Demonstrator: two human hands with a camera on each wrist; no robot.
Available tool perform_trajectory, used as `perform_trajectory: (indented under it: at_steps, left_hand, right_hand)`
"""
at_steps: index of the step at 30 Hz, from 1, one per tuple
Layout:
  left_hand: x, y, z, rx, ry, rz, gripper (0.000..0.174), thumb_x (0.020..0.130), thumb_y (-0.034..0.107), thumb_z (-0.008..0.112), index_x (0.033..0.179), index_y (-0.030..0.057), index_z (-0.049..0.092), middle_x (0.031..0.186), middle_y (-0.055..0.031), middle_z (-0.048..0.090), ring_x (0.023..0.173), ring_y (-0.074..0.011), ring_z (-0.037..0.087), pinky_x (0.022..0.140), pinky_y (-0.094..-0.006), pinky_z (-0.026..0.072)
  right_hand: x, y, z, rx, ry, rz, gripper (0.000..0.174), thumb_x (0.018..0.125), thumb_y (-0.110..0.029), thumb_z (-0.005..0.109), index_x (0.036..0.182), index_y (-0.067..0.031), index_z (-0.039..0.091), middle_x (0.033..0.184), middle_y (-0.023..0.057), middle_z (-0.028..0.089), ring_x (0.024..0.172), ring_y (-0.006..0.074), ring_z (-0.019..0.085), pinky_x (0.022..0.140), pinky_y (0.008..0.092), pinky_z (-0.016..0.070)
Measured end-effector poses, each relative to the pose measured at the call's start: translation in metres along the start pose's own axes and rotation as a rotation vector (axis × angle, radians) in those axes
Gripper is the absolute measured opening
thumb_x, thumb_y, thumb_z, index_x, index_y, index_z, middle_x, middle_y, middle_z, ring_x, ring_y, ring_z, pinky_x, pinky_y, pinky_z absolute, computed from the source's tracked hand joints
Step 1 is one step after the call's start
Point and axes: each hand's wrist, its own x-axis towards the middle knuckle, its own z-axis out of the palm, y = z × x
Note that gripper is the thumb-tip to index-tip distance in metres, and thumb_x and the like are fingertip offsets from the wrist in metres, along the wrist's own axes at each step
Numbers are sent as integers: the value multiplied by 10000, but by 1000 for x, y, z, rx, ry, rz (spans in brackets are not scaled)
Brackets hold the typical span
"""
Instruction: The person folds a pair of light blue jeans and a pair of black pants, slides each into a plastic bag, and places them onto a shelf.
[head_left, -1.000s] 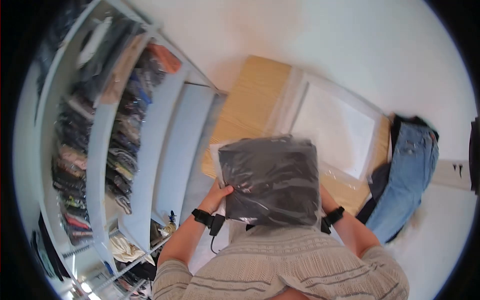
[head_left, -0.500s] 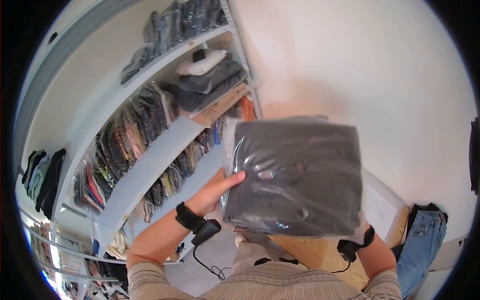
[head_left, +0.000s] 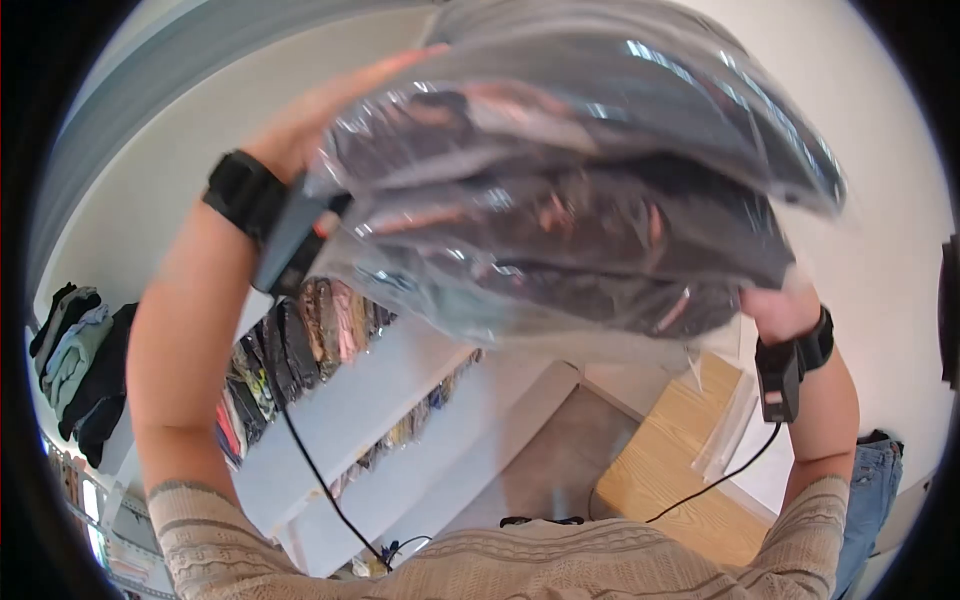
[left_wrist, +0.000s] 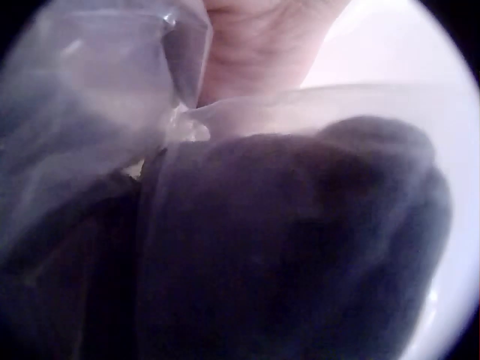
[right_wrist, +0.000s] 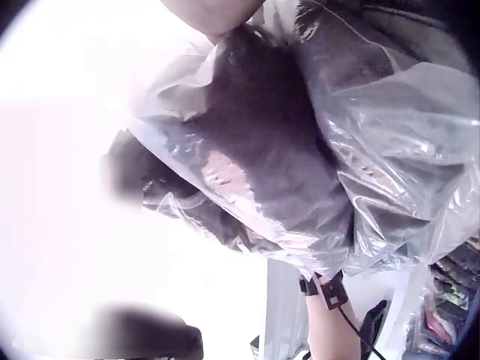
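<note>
Held up high in front of the body is a stack of folded dark clothes in clear plastic bags, tilted so that the bags' front edges show. My left hand grips its left side, with a finger or thumb along the upper edge. At the lower right corner my right hand holds the stack, its fingers mostly hidden. In the left wrist view the left hand shows above a dark bagged garment. The right wrist view has part of the right hand at the top, against the bagged clothes.
Shelves with rows of bagged clothes stand at the left. Folded clothes lie farther left. A wooden table is low on the right, with jeans beside it. Wrist camera cables hang down.
Both hands have lifted the stack from chest level to high up, tilting it so its edges face the camera. The view has turned from the table toward the shelves.
</note>
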Motion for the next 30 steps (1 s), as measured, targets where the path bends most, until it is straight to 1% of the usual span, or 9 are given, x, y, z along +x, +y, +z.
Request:
perform_trajectory:
  at_steps: [2, 4, 8, 10, 13, 17, 20, 23, 30]
  left_hand:
    - [4, -16, -72, 48, 56, 15, 429, 925, 327, 511, 1260, 59, 503, 1287, -41, 486, 1118, -149, 491, 922, -295, 425]
    - [10, -30, -141, 96, 125, 24, 397, 924, 306, 514, 1229, 52, 523, 1235, -49, 521, 1060, -150, 518, 885, -293, 445]
    - [13, -49, -231, 216, 278, 29, 335, 924, 263, 519, 1166, 37, 564, 1132, -64, 590, 944, -152, 573, 810, -287, 484]
    - [6, -61, -272, 272, 361, 27, 307, 924, 242, 522, 1135, 29, 585, 1081, -72, 624, 886, -153, 600, 773, -284, 504]
    - [4, -75, -324, 351, 456, 4, 281, 924, 221, 525, 1104, 21, 606, 1029, -79, 659, 828, -154, 627, 736, -281, 523]
    - [-27, -79, -326, 407, 517, -30, 286, 904, 215, 545, 1111, 26, 600, 1047, -81, 648, 853, -162, 618, 749, -287, 517]
    - [-15, -70, -308, 432, 570, -53, 293, 890, 211, 560, 1117, 30, 596, 1061, -82, 640, 872, -169, 612, 760, -291, 513]
    - [6, -76, -266, 469, 594, -77, 303, 875, 207, 574, 1123, 34, 591, 1074, -84, 632, 891, -175, 606, 770, -296, 508]
    - [17, -121, -272, 457, 590, -184, 334, 841, 197, 609, 1136, 43, 581, 1106, -87, 614, 936, -190, 591, 795, -305, 498]
  right_hand:
    - [44, -24, 30, 267, -55, -337, 688, 695, -16, 656, 1323, 27, 377, 1274, 101, 501, 1173, 206, 472, 1022, 316, 334]
    - [81, -54, 68, 1036, -285, -263, 595, 772, -65, 626, 1317, 6, 398, 1278, 89, 492, 1159, 184, 475, 1005, 303, 349]
    - [163, -60, 130, 580, -148, -699, 347, 870, -279, 593, 1124, -45, 565, 1096, 46, 617, 1006, 190, 573, 886, 366, 464]
    - [198, -74, 160, 1440, -516, 131, 286, 853, -310, 613, 1033, -88, 606, 1010, 26, 652, 943, 202, 594, 814, 400, 498]
    - [226, -120, 218, 1313, -221, 297, 254, 851, -332, 616, 1044, -169, 599, 1037, 37, 642, 950, 229, 594, 777, 471, 498]
    - [261, -112, 269, 1450, -396, 266, 327, 892, -355, 547, 1126, -127, 562, 1174, 102, 588, 1040, 301, 574, 828, 510, 477]
    - [302, -76, 316, 1735, -996, 338, 445, 892, -448, 512, 1231, -160, 505, 1273, 113, 518, 1116, 331, 522, 913, 534, 422]
    - [285, -73, 331, 1713, -992, 312, 567, 921, -490, 428, 1319, -86, 420, 1323, 100, 477, 1219, 270, 443, 1016, 448, 348]
    - [313, -27, 293, 927, -1126, 416, 456, 899, -388, 550, 1227, -76, 491, 1189, 63, 557, 1079, 183, 546, 889, 349, 474]
